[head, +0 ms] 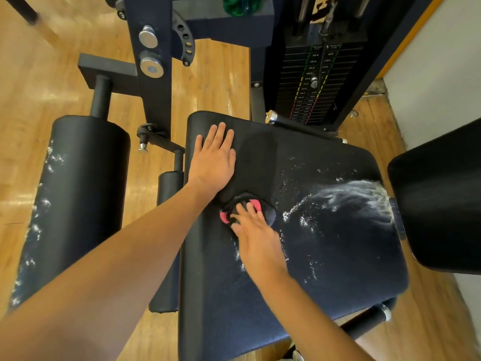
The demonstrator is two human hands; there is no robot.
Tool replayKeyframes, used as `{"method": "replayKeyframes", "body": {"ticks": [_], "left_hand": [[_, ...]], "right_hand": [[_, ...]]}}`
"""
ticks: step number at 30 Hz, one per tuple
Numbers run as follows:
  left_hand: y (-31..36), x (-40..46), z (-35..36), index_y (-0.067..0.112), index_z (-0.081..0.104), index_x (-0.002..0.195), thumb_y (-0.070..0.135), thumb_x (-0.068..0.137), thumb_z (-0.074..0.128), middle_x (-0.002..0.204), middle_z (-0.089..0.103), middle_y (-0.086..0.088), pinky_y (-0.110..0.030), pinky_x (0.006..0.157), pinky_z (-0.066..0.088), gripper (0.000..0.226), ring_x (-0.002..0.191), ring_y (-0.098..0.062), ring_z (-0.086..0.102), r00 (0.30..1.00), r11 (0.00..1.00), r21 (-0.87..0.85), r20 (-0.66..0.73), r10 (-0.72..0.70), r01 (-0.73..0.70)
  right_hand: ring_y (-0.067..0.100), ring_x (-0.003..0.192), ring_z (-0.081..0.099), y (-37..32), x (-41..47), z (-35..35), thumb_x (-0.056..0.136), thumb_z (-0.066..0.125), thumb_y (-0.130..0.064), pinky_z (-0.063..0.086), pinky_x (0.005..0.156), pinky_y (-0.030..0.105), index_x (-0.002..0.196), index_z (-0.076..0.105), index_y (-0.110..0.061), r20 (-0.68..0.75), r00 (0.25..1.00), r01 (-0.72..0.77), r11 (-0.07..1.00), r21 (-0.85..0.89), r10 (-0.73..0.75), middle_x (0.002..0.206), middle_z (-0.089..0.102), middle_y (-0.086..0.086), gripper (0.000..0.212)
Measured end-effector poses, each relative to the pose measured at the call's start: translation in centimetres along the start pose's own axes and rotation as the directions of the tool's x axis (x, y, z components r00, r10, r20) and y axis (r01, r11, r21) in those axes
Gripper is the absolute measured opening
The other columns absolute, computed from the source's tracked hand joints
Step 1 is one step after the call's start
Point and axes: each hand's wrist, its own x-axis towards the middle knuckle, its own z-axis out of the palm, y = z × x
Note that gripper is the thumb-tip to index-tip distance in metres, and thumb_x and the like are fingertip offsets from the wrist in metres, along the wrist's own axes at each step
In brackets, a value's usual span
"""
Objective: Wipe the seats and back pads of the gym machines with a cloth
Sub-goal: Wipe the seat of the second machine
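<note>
A black padded seat fills the middle of the head view, with white foam smeared across its right half near the back pad. My right hand presses a black and pink cloth onto the seat's left-centre, fingers spread over the cloth. My left hand lies flat on the seat's far left corner, fingers straight, holding nothing. A large black roller pad to the left carries white foam specks along its left side.
The machine's dark steel upright stands behind the seat's left corner, the weight stack behind its right. A smaller roller pad sits between seat and large roller. Wooden floor surrounds the machine; a white wall is at the right.
</note>
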Motion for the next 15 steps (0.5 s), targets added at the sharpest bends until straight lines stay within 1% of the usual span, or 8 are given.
{"method": "replayKeyframes", "body": {"ticks": [2,6,8,10,11,12,13,15], "left_hand": [[0.1,0.0,0.1,0.016,0.016,0.164,0.033,0.112,0.021,0.173,0.006,-0.006,-0.048,0.128,0.003,0.055,0.159,-0.024,0.000,1.000,1.000,0.011,0.000,0.002,-0.002],[0.1,-0.1,0.0,0.016,0.014,0.164,0.034,0.112,0.020,0.173,0.005,-0.006,-0.048,0.128,0.003,0.056,0.159,-0.024,-0.001,1.000,1.000,0.016,0.009,-0.006,0.006],[0.3,-0.4,-0.2,0.018,0.012,0.164,0.036,0.112,0.020,0.173,0.002,-0.005,-0.048,0.127,0.001,0.056,0.159,-0.024,-0.004,0.999,1.000,0.009,0.028,-0.027,0.027],[0.5,-1.1,-0.2,0.019,0.011,0.164,0.037,0.112,0.020,0.173,0.000,-0.004,-0.048,0.127,-0.001,0.057,0.159,-0.023,-0.006,0.998,1.000,0.000,0.051,-0.029,0.029],[0.5,-1.6,-0.1,0.020,0.011,0.164,0.037,0.112,0.020,0.173,-0.001,-0.004,-0.048,0.127,-0.001,0.057,0.159,-0.023,-0.006,0.998,1.000,0.000,0.057,-0.026,0.026],[0.4,-2.1,-0.1,0.020,0.011,0.165,0.038,0.112,0.020,0.173,-0.001,-0.004,-0.048,0.127,-0.001,0.057,0.159,-0.023,-0.006,0.998,1.000,-0.003,0.058,-0.019,0.019],[0.3,-2.4,0.0,0.020,0.011,0.165,0.038,0.111,0.020,0.173,-0.001,-0.004,-0.048,0.127,-0.001,0.057,0.159,-0.023,-0.006,0.998,1.000,-0.006,0.054,-0.011,0.011],[0.2,-2.7,0.2,0.020,0.011,0.165,0.039,0.111,0.019,0.173,-0.001,-0.004,-0.047,0.127,-0.001,0.057,0.159,-0.022,-0.006,0.999,1.000,0.003,0.039,-0.006,0.006]], "right_hand": [[0.011,0.148,0.020,0.6,-1.5,1.3,0.105,0.040,-0.021,0.044,0.097,0.036,0.131,0.055,-0.021,-0.018,1.000,0.010,1.000,0.024,-0.009,0.155,0.035,-0.008,0.030],[0.009,0.123,0.057,1.8,-6.2,2.1,0.081,0.066,-0.019,0.055,0.077,0.021,0.100,0.071,-0.028,-0.038,0.976,0.214,0.977,-0.019,-0.214,0.127,0.064,-0.013,0.022],[0.003,0.114,0.062,2.1,-8.4,2.0,0.077,0.068,-0.022,0.053,0.074,0.015,0.099,0.072,-0.031,0.010,0.979,0.204,0.979,-0.004,-0.204,0.120,0.067,-0.018,0.025],[-0.006,0.108,0.059,2.0,-9.0,0.4,0.095,0.058,-0.020,0.047,0.074,0.012,0.111,0.069,-0.037,-0.001,0.999,0.053,0.995,0.085,-0.053,0.110,0.069,-0.023,0.026],[-0.010,0.097,0.059,2.0,-8.8,-0.8,0.100,0.053,-0.024,0.043,0.068,0.009,0.108,0.067,-0.042,-0.007,0.999,-0.041,0.984,0.172,0.043,0.090,0.069,-0.025,0.024],[-0.009,0.079,0.057,2.0,-8.2,-2.1,0.100,0.051,-0.026,0.040,0.061,0.013,0.091,0.064,-0.043,-0.010,0.990,-0.130,0.957,0.259,0.138,0.068,0.062,-0.023,0.023],[0.000,0.062,0.051,2.1,-7.1,-3.4,0.100,0.052,-0.025,0.035,0.054,0.019,0.073,0.057,-0.035,-0.105,0.975,-0.148,0.925,0.351,0.196,0.056,0.053,-0.015,0.029],[0.009,0.051,0.033,2.6,-3.9,-5.6,0.098,0.050,-0.023,0.029,0.053,0.032,0.060,0.037,-0.019,-0.336,0.882,-0.163,0.882,0.441,0.331,0.051,0.039,-0.005,0.041]]}}
